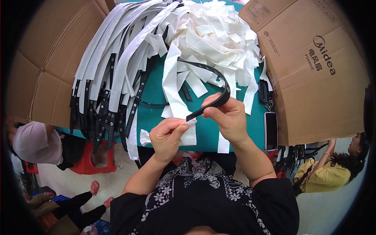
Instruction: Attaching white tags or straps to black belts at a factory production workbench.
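My right hand [230, 119] pinches a narrow black belt [224, 84] near its end, between thumb and fingers. From there the belt arches up and curves back left toward the pile. Its tip points down at my left hand [166, 137], which is closed on the edge of a white strip [172, 84] right at that tip. The strip looks thin and soft; whether it is paper or cloth I cannot tell. Part of it lies flat on the table under my hands.
Many black eyelet belts sheathed in white strips [96, 66] hang over the table's left edge. Loose white strips [219, 39] are heaped at the back. Cardboard flanks both sides [301, 98]. At right lie a phone [270, 131] and keys [266, 94] on the green table [203, 135]. Other people sit nearby.
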`<state>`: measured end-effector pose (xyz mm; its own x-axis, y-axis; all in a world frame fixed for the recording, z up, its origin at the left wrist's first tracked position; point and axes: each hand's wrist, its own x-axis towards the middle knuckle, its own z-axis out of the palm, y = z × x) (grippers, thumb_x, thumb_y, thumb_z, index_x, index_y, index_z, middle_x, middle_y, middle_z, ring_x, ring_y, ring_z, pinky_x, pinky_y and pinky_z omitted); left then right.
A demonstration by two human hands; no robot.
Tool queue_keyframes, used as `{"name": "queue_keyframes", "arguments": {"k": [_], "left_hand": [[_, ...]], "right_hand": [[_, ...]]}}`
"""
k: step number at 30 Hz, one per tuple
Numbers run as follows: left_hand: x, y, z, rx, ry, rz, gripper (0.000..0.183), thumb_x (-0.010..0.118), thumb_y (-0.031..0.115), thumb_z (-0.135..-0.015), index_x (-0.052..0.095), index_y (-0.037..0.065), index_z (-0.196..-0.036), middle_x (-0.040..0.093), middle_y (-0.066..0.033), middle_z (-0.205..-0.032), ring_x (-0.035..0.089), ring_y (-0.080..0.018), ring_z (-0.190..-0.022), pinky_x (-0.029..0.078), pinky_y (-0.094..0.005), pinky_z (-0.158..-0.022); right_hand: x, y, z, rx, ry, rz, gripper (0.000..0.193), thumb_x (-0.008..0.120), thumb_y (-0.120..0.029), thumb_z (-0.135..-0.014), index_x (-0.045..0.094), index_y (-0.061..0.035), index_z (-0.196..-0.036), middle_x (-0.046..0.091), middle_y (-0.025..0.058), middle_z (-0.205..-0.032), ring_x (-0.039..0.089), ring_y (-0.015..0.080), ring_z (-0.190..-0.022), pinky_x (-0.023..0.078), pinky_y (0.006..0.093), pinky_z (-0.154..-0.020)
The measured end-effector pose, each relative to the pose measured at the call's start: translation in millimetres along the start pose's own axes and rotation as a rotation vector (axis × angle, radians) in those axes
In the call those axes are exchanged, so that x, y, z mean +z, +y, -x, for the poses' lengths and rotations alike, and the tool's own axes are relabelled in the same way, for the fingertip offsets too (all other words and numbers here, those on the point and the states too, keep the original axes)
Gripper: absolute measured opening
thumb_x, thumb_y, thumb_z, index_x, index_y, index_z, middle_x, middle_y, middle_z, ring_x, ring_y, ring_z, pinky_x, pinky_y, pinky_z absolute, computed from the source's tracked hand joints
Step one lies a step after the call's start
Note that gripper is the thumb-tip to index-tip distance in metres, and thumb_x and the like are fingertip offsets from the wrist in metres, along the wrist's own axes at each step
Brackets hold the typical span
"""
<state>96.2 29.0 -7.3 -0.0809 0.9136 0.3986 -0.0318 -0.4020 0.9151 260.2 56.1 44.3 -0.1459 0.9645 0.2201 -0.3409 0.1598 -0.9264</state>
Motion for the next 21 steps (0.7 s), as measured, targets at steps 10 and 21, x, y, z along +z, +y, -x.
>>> {"name": "queue_keyframes", "arguments": {"k": [10, 21], "left_hand": [[-3.9, -0.5, -1.0, -0.041, -0.005, -0.023, 0.013, 0.069, 0.005, -0.076, 0.068, 0.001, -0.088, 0.064, -0.0091, -0.086, 0.058, -0.0130, -0.077, 0.045, -0.0229, -0.066], [-2.1, -2.9, 7.0, -0.238, 0.176, 0.223, 0.021, 0.063, 0.005, -0.082, 0.063, -0.002, -0.103, 0.063, -0.0077, -0.091, 0.056, -0.0094, -0.079, 0.044, -0.0198, -0.070]], "right_hand": [[0.9, -16.6, -8.3, 0.022, -0.182, 0.409, 0.014, 0.069, -0.004, -0.076, 0.063, 0.0007, -0.088, 0.062, 0.0042, -0.081, 0.058, 0.0091, -0.071, 0.046, 0.0205, -0.064], [8.4, -4.9, -14.3, 0.005, -0.138, 0.378, 0.015, 0.068, -0.006, -0.078, 0.064, 0.0005, -0.090, 0.064, 0.0033, -0.079, 0.060, 0.0090, -0.071, 0.047, 0.0211, -0.063]]}}
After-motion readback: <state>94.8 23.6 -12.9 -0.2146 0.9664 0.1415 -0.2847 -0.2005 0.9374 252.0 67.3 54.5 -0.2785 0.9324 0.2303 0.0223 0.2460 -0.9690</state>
